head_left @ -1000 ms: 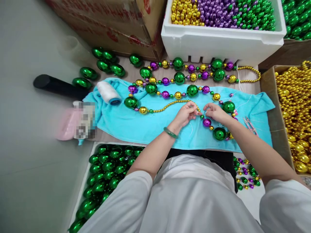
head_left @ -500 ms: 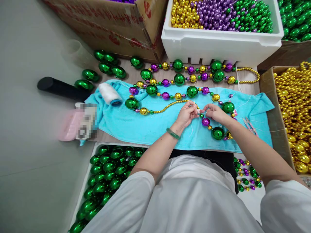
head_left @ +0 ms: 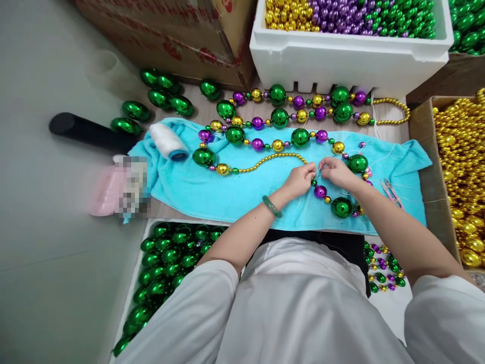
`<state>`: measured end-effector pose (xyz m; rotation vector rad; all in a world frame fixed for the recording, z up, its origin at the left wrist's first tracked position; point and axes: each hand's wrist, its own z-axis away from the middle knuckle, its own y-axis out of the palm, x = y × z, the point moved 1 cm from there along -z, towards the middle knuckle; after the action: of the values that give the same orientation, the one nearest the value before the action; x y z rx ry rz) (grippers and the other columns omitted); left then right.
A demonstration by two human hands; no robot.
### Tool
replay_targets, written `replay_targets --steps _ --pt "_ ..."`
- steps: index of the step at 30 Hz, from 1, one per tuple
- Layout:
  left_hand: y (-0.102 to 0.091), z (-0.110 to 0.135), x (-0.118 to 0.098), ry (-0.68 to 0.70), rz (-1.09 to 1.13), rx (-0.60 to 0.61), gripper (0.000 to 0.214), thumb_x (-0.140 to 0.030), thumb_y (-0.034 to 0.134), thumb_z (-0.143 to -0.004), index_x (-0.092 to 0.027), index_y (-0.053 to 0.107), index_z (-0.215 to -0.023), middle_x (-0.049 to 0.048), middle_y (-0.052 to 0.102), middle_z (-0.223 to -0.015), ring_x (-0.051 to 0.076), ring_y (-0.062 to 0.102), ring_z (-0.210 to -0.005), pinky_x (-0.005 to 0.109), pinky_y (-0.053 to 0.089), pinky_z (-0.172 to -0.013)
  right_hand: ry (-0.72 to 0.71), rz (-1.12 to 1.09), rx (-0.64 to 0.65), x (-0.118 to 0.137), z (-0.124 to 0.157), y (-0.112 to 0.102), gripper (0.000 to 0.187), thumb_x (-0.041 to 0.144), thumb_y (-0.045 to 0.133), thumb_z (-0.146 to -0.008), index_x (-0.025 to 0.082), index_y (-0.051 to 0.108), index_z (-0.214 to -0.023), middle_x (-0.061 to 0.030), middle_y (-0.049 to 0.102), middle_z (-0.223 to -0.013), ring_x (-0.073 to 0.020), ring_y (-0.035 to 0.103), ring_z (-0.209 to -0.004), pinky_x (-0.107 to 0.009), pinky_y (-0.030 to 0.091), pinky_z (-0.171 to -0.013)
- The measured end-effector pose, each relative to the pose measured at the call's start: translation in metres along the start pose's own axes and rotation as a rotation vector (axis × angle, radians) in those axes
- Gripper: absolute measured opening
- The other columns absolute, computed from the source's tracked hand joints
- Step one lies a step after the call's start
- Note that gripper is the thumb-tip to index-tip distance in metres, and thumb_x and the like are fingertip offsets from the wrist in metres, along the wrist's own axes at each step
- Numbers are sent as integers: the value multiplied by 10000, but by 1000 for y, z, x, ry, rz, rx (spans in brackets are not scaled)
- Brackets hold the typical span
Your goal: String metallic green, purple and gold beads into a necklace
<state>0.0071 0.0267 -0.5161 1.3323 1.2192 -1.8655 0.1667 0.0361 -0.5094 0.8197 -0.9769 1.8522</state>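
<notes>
My left hand (head_left: 301, 180) is closed, with its fingertips pinching a bead necklace (head_left: 300, 137) where the small gold bead chain (head_left: 287, 155) meets the larger green, purple and gold beads. Just right of it, my right hand (head_left: 336, 173) is raised with thumb and forefinger together, apparently on a fine white thread that is hard to make out. The necklace forms a loop on a turquoise towel (head_left: 227, 197), and my right forearm partly hides its right side. Pink-handled thread snips (head_left: 393, 193) lie right of my right forearm.
A white thread spool (head_left: 168, 142) rests on the towel's left. Behind lies another bead strand (head_left: 278, 94). A white foam box (head_left: 348, 60) holds small beads; a carton (head_left: 435, 151) of gold beads is right. Large green beads (head_left: 157, 288) fill a tray at lower left.
My left hand has turned slightly, its fingers now more curled over the join. My right hand has lifted a little away from it. The whole view has shifted slightly.
</notes>
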Motion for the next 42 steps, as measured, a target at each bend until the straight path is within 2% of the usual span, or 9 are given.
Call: replay_targets --steps 6,10,15,19,21,24,29,37,42 --pt "1 -5 -6 -5 -127 24 160 -109 484 -817 -189 506 -680 -29 516 -592 137 463 -617 253 326 -613 90 92 44 9 18 -13 250 163 620 -669 185 521 -898 -5 633 -599 -112 414 -446 -250 285 -449" --pt "4 -7 -8 -18 -174 61 156 -135 505 -827 -185 575 -697 -20 548 -585 141 481 -616 254 332 -612 129 374 91 18 15 -28 247 65 675 -576 192 597 -773 -18 634 -594 -142 485 -500 -266 333 -466" --pt "2 -6 -9 -51 -190 69 163 -158 528 -836 -183 619 -703 -7 598 -595 146 519 -626 251 369 -624 67 557 -21 29 11 -49 202 65 732 -533 206 617 -622 -21 588 -590 -150 499 -566 -267 314 -500" --pt "1 -6 -8 -45 -197 100 166 -155 540 -831 -179 637 -698 -12 609 -581 139 529 -612 247 382 -635 2 740 189 39 16 -53 149 220 792 -579 211 654 -526 -20 557 -507 -135 471 -510 -273 308 -495" --pt "0 -6 -7 -39 -182 116 169 -153 541 -830 -178 639 -695 -18 605 -568 132 533 -604 242 385 -642 -10 792 237 45 17 -52 131 226 774 -609 213 674 -526 -21 577 -508 -138 486 -504 -275 324 -498" --pt "-2 -6 -7 -17 -169 139 174 -144 534 -829 -176 639 -694 -24 606 -568 124 537 -595 238 384 -643 -24 753 108 52 13 -53 87 200 721 -652 214 699 -569 -20 617 -557 -145 522 -536 -276 354 -515" --pt "-5 -4 -7 33 -141 173 177 -137 520 -832 -180 629 -699 -33 606 -582 118 542 -600 233 390 -642 -112 780 -42 48 2 -55 90 196 708 -643 208 678 -559 -27 531 -487 -162 512 -562 -284 343 -529" --pt "-7 -4 -8 42 -141 201 192 -118 514 -828 -174 609 -670 -31 603 -586 111 533 -593 227 390 -651 -72 756 -27 58 3 -52 179 94 713 -605 204 609 -511 -47 472 -508 -240 564 -723 -346 405 -671" --pt "-6 -5 -12 66 -204 227 182 -141 512 -841 -170 621 -698 -12 617 -603 125 530 -601 238 374 -632 -82 794 -50 76 9 -33 151 111 692 -631 194 616 -529 -62 492 -559 -243 560 -749 -355 396 -681"
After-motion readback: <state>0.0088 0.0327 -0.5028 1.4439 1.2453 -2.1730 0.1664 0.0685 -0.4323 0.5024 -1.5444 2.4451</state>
